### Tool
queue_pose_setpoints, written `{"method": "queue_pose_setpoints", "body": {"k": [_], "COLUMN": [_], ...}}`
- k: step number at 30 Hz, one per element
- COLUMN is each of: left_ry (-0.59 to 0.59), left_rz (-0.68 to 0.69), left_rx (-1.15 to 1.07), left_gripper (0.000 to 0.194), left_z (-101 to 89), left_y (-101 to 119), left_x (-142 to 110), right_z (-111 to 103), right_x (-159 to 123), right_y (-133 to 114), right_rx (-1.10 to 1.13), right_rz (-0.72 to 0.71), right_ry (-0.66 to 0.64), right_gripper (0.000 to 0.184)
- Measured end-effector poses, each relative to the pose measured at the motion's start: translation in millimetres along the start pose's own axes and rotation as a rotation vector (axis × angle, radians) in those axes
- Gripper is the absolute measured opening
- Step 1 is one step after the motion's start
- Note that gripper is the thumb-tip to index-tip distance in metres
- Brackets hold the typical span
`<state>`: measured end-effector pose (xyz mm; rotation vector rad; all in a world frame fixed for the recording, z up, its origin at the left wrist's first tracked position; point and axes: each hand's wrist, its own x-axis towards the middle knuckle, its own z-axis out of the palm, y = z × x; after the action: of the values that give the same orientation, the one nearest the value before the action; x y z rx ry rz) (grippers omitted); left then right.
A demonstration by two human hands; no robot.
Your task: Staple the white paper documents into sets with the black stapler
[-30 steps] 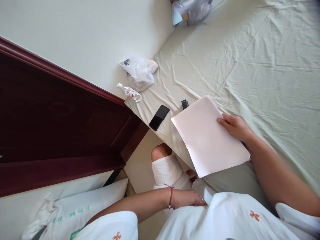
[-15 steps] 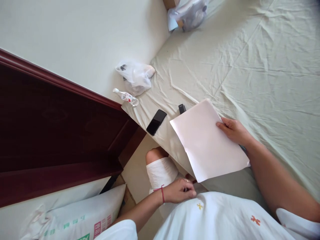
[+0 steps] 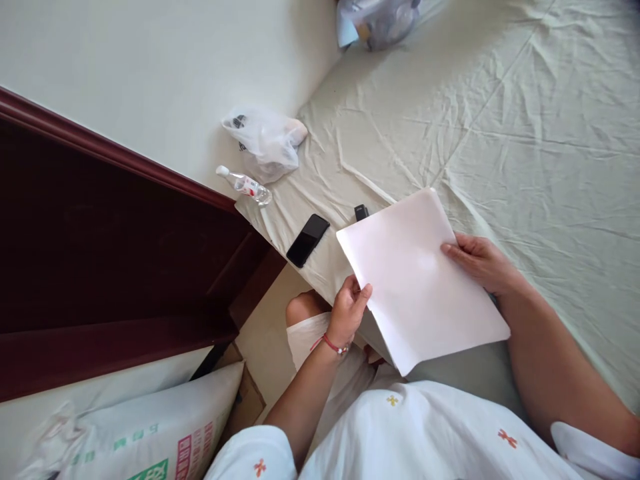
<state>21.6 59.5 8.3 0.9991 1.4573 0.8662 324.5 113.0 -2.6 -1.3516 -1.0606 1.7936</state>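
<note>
A pale pink sheet of paper [image 3: 417,277] is held just above the edge of a bed covered in a light green sheet [image 3: 500,133]. My right hand [image 3: 477,260] grips the paper's right edge with fingers closed on it. At the paper's left edge, my left hand [image 3: 350,310] pinches it; a red cord is tied round that wrist. A black phone [image 3: 307,240] lies on the bed just left of the paper. A small black object [image 3: 361,213] peeks out from behind the paper's top edge.
A small plastic bottle [image 3: 245,185] and a crumpled white plastic bag [image 3: 265,141] lie at the bed's corner by the white wall. Dark red wooden furniture [image 3: 115,247] stands at the left. A printed sack [image 3: 150,427] sits low left. Another bag [image 3: 377,20] lies at the top.
My left hand rose from my lap and took hold of the paper's left edge. The right hand kept its grip, and the paper lifted slightly.
</note>
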Motion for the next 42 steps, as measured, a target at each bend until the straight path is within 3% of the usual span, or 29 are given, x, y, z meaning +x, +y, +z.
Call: {"method": "queue_pose_setpoints", "body": {"k": [6, 12, 18, 42], "left_ry": [0.061, 0.103, 0.125, 0.158], "left_rz": [-0.117, -0.035, 0.022, 0.124], "left_rx": [-0.058, 0.068, 0.141, 0.330], "left_gripper": [0.060, 0.047, 0.038, 0.036], "left_z": [7.3, 7.1, 9.5, 2.7], "left_y": [-11, -30, -33, -46], "left_x": [14, 18, 15, 12], "right_z": [-2, -2, -1, 3], "right_x": [6, 11, 14, 17], "right_y": [3, 7, 10, 10], "right_rx": [-0.272, -0.398, -0.528, -0.642], "right_rz": [-0.072, -0.128, -0.194, -0.222], "right_ry": [0.065, 0.077, 0.160, 0.204], "right_gripper": [0.048, 0.050, 0.054, 0.047]}}
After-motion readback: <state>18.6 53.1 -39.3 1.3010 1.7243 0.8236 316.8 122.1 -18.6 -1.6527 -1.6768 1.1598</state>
